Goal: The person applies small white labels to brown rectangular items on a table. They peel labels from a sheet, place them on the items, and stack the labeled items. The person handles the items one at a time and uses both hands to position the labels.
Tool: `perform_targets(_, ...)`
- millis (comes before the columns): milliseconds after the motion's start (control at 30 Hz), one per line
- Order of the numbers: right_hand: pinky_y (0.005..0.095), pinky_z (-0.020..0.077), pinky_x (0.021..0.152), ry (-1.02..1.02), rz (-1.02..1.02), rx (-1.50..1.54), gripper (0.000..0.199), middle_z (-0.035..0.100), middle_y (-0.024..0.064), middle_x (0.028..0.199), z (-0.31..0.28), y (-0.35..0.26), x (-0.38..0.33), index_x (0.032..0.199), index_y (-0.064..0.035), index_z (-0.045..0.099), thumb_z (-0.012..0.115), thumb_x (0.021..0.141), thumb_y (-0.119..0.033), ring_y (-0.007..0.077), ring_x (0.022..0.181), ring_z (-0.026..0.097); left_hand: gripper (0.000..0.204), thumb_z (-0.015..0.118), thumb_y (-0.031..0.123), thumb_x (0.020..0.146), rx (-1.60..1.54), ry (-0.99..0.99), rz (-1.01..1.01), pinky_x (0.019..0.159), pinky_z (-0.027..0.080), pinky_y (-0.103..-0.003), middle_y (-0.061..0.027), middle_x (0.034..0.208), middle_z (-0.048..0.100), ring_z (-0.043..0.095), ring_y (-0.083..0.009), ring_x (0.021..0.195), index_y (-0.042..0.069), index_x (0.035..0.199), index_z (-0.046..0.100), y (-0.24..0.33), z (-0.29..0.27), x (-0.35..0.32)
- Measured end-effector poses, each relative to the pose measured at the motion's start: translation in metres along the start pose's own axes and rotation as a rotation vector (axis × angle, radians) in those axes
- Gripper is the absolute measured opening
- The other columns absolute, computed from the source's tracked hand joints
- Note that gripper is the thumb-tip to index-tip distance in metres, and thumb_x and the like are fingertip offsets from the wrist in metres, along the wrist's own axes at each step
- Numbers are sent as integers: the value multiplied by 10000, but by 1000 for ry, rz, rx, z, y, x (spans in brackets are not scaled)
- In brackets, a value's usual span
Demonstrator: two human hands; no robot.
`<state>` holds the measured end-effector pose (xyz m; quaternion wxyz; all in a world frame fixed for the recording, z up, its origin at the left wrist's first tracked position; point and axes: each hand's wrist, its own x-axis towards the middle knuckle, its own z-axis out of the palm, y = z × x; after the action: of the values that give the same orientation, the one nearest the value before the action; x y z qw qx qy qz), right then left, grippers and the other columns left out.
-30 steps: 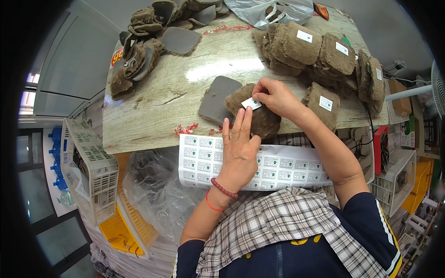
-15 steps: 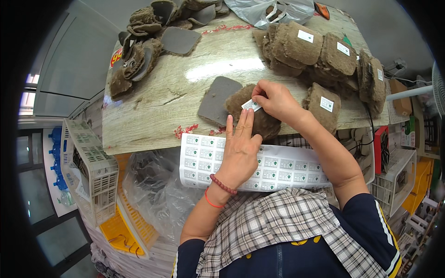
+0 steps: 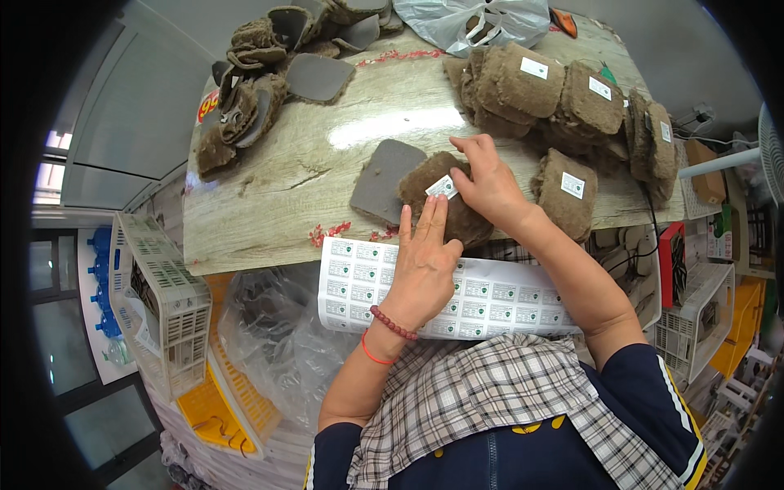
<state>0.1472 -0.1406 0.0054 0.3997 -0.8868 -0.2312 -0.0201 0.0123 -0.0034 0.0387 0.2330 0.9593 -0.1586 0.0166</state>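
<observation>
A brown fuzzy pad (image 3: 420, 175) lies at the near edge of the table, with a small white label (image 3: 441, 188) on its top. My left hand (image 3: 420, 278) is open, its fingers stretched out and their tips pressing at the label's lower edge. Beside the label's right side, my right hand (image 3: 492, 186) has its fingers apart and holds nothing; the thumb is close to the label. Under my left wrist and across my lap spreads a white sheet of labels (image 3: 523, 302). A pad with its smooth grey side up (image 3: 384, 180) sits just left of the brown pad.
Several labelled brown pads (image 3: 523, 86) are stacked at the back right, with one labelled pad (image 3: 565, 194) nearer. Unlabelled pads (image 3: 318, 77) heap at the back left. A plastic bag (image 3: 457, 24) rests at the far edge. Crates (image 3: 167, 318) stand left of the table.
My right hand has let go of the label's edge, and its fingers have spread. The label now lies flatter on the pad. My left hand has stayed in place.
</observation>
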Motion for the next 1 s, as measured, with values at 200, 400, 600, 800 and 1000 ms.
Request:
perform_targets(200, 396, 506, 828, -79, 243, 59, 305, 557, 155, 1107, -4, -6, 13, 1032, -50, 692, 725, 848, -292, 331, 949, 628, 31, 621, 16, 816, 7, 60, -14, 1195, 115, -580, -294, 1521, 322, 245, -411, 1462, 28, 800, 597, 0, 3, -3)
perform_targets(400, 254, 476, 746, -25, 220, 366, 264, 607, 41, 981, -10, -15, 12, 1008, -19, 676, 760, 853, -216, 106, 830, 594, 52, 641, 16, 815, -47, 113, -37, 1200, 107, -566, -250, 1552, 302, 218, -378, 1481, 43, 802, 599, 2, -3, -13)
perform_targets(600, 223, 474, 714, 164, 216, 927, 152, 666, -4, 865, -71, -34, -11, 964, -25, 687, 746, 865, -125, 70, 779, 586, 73, 667, 23, 792, -127, 146, -80, 1166, 188, -534, -165, 1385, 494, 411, -344, 1329, 47, 843, 620, 8, -20, -39)
perform_targets(800, 259, 503, 789, 499, 284, 743, 240, 676, 54, 963, -133, 54, -43, 1073, 0, 651, 725, 896, -145, 121, 877, 615, 131, 672, 26, 778, -375, 168, -203, 674, 482, -342, -145, 794, 611, 623, -285, 751, -28, 881, 612, 15, -16, -51)
perform_targets(1000, 393, 427, 948, 342, -250, -161, 294, 658, 88, 1095, -99, -5, -102, 1105, -75, 673, 728, 823, -138, 276, 1048, 598, 160, 637, -32, 794, -533, 137, -300, 743, 516, -317, -131, 876, 683, 659, -210, 808, -35, 953, 662, 22, -5, -54)
